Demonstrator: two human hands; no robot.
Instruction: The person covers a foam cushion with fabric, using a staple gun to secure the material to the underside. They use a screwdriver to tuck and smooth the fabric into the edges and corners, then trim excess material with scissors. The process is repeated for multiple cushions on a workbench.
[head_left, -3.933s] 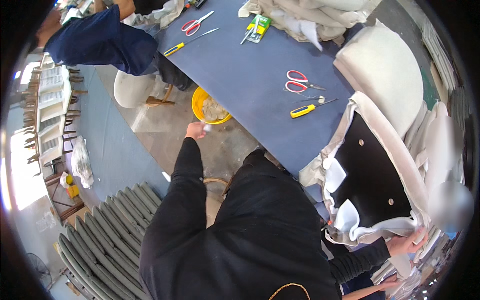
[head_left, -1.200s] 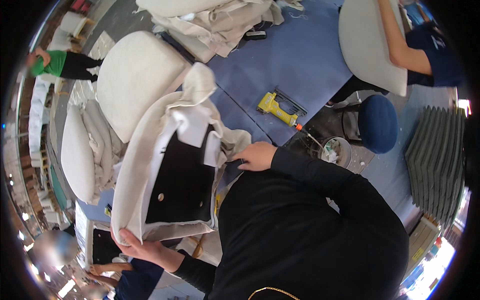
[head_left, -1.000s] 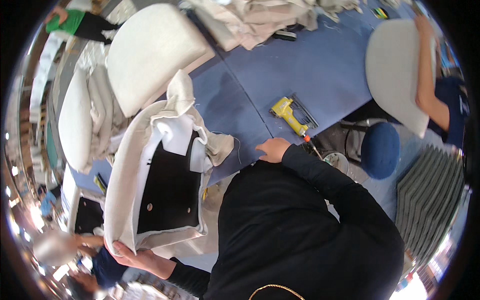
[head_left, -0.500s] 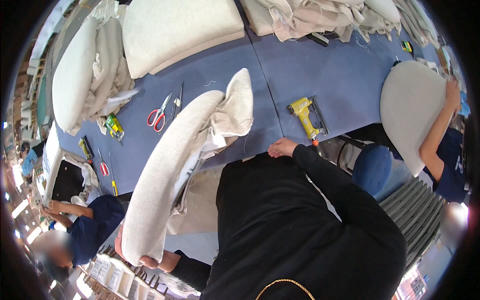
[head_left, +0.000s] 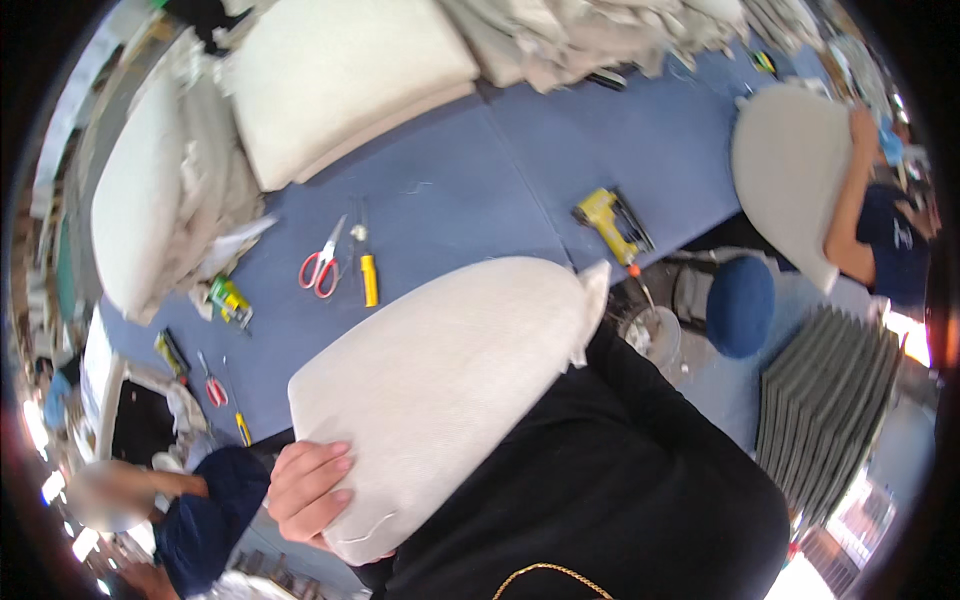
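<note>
A cream fabric-covered cushion (head_left: 440,380) lies slantwise before my body, its broad smooth face turned up. My left hand (head_left: 308,490) grips its lower left end, fingers over the face. A loose thread lies near those fingers. My right forearm passes behind the far right end, where a fabric flap sticks out; the right hand is hidden there. Past the cushion on the blue-grey table (head_left: 450,200) are red-handled scissors (head_left: 322,268) and a yellow-handled screwdriver (head_left: 370,280). A yellow staple gun (head_left: 610,225) lies near the table edge, right of the cushion.
Cream cushions (head_left: 350,85) and folded covers (head_left: 600,40) line the far side. At right, a co-worker's arm holds a rounded panel (head_left: 790,180), near a blue stool (head_left: 741,307) and stacked grey panels (head_left: 825,400). Another co-worker stands at left by a frame (head_left: 105,390).
The cushion has turned from its edge to broad face up and come lower, towards my body. My right hand has gone from the table edge to behind its right end.
</note>
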